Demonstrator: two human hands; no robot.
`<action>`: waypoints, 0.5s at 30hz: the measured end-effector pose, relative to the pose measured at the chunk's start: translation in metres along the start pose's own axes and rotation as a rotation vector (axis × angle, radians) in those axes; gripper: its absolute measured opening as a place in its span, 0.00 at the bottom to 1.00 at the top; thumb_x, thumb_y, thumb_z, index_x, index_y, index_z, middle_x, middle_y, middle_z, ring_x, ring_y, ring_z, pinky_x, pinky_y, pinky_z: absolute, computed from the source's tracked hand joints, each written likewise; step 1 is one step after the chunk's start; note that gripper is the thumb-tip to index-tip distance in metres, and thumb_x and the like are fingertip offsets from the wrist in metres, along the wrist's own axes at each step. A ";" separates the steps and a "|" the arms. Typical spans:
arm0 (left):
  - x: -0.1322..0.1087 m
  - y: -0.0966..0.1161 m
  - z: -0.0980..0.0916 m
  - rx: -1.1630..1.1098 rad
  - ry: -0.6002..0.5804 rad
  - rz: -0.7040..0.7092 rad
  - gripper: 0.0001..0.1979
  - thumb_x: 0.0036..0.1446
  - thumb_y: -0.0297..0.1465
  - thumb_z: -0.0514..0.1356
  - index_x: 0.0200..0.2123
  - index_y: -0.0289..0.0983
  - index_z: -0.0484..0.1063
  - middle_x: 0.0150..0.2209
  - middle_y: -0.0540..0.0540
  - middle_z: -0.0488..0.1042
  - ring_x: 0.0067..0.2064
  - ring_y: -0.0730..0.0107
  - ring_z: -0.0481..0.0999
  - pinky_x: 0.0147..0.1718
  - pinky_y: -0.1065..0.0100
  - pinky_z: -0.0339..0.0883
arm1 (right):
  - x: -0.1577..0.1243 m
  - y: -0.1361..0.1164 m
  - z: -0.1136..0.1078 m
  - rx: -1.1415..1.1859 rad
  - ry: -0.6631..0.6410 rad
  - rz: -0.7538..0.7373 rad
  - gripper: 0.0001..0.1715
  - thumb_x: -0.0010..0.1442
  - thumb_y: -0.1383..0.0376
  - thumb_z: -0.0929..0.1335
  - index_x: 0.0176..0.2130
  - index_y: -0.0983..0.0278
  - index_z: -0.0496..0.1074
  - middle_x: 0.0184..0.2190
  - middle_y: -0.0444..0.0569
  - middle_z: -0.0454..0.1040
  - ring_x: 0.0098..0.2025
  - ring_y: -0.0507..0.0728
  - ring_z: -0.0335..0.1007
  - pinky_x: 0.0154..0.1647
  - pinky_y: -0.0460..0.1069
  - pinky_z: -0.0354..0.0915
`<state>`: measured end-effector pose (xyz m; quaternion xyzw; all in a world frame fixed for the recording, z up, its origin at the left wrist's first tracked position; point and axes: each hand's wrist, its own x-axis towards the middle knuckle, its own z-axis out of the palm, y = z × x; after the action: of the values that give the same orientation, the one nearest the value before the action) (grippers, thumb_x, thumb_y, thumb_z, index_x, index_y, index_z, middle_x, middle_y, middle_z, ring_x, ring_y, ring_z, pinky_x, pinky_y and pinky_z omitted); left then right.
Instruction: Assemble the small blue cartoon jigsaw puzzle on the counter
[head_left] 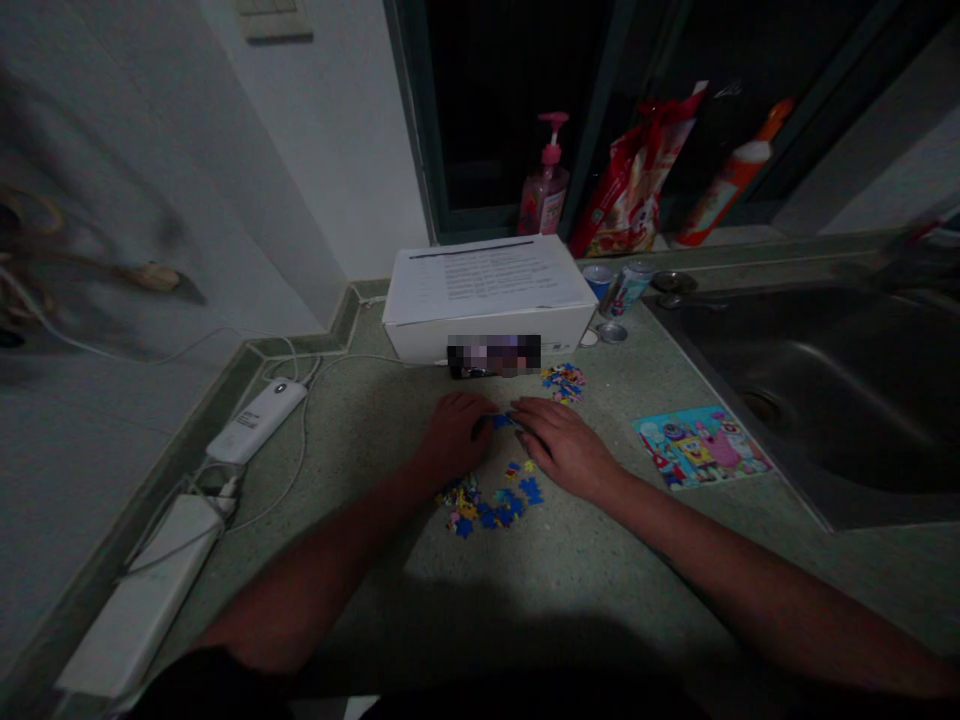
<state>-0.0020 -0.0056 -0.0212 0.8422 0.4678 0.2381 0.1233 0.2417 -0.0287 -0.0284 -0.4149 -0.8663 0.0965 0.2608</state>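
Note:
My left hand (pixel 459 437) and my right hand (pixel 562 447) meet over the counter, fingertips almost touching. Between them shows a small blue jigsaw puzzle piece (pixel 501 421), pinched from both sides; the fingers partly cover it. Below my hands lies a loose pile of blue, yellow and multicoloured puzzle pieces (pixel 501 510), with a single blue puzzle piece (pixel 531 490) at its right end. Another heap of puzzle pieces (pixel 564 382) sits beyond my right hand. To the right, a cartoon picture card (pixel 701 447) lies flat beside the sink.
A white box (pixel 491 290) with a printed sheet stands behind, a phone (pixel 493 357) leaning on its front. Cans (pixel 628 288) stand beside it. A metal sink (pixel 825 400) fills the right. White power bank (pixel 259 420), power strip (pixel 150 595) and cables lie left.

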 end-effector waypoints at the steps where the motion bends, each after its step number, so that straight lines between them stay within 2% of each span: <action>1: 0.000 -0.001 -0.001 -0.005 0.022 -0.022 0.15 0.65 0.23 0.62 0.54 0.38 0.79 0.52 0.41 0.82 0.57 0.53 0.78 0.63 0.49 0.69 | 0.000 0.000 -0.001 0.010 0.015 0.019 0.22 0.75 0.65 0.64 0.63 0.62 0.77 0.62 0.59 0.79 0.66 0.67 0.74 0.68 0.69 0.69; 3: 0.000 -0.003 -0.004 -0.026 0.061 -0.067 0.19 0.64 0.22 0.61 0.57 0.37 0.78 0.53 0.40 0.82 0.58 0.53 0.78 0.63 0.49 0.70 | 0.000 0.002 -0.002 0.026 0.038 0.045 0.23 0.75 0.66 0.63 0.64 0.63 0.75 0.61 0.60 0.79 0.64 0.67 0.74 0.68 0.68 0.70; 6: 0.000 -0.007 -0.011 -0.048 0.068 -0.116 0.19 0.63 0.22 0.61 0.56 0.37 0.78 0.52 0.40 0.83 0.56 0.53 0.79 0.61 0.50 0.72 | 0.000 0.004 -0.002 0.033 0.055 0.049 0.23 0.75 0.66 0.62 0.64 0.64 0.74 0.59 0.60 0.80 0.63 0.67 0.75 0.66 0.68 0.71; 11: -0.002 -0.008 -0.020 0.006 -0.021 -0.115 0.13 0.62 0.27 0.66 0.50 0.40 0.82 0.50 0.41 0.82 0.57 0.50 0.79 0.61 0.48 0.73 | 0.000 0.004 0.001 0.020 0.074 0.037 0.22 0.75 0.67 0.62 0.62 0.62 0.75 0.59 0.59 0.80 0.62 0.67 0.76 0.66 0.68 0.71; 15: -0.002 -0.006 -0.016 0.048 -0.065 -0.093 0.13 0.61 0.29 0.69 0.50 0.39 0.82 0.51 0.40 0.81 0.57 0.48 0.78 0.62 0.47 0.72 | 0.001 0.002 0.001 0.014 0.071 0.037 0.21 0.74 0.67 0.63 0.62 0.63 0.75 0.58 0.60 0.80 0.62 0.67 0.76 0.66 0.68 0.71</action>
<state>-0.0155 -0.0042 -0.0108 0.8296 0.5076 0.1936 0.1291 0.2426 -0.0268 -0.0297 -0.4323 -0.8479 0.0927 0.2926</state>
